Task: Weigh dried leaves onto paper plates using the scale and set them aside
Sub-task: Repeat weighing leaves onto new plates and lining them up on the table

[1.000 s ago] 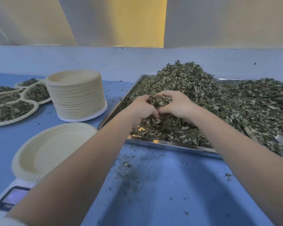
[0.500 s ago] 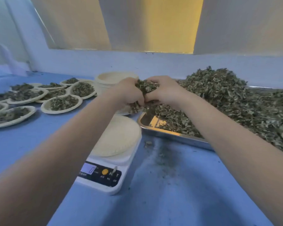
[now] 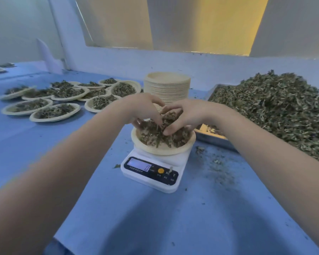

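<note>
Ideally, both the left hand (image 3: 145, 111) and right hand (image 3: 184, 115), cupped around a clump of dried leaves (image 3: 160, 133), let go gently over the paper plate (image 3: 162, 150) at frame center, keeping pressure off the scale (image 3: 151, 172).

2 bare forearms, no sleeves, gloves or jewellery; left hand (image 3: 145, 111), right hand (image 3: 184, 116).

The scale (image 3: 151, 170) bears "M" and "T" button letters; its display is unreadable.

Both arms extended; left hand (image 3: 145, 111), right hand (image 3: 184, 116) together, fingers (image 3: 156, 118) curled downward.
</note>
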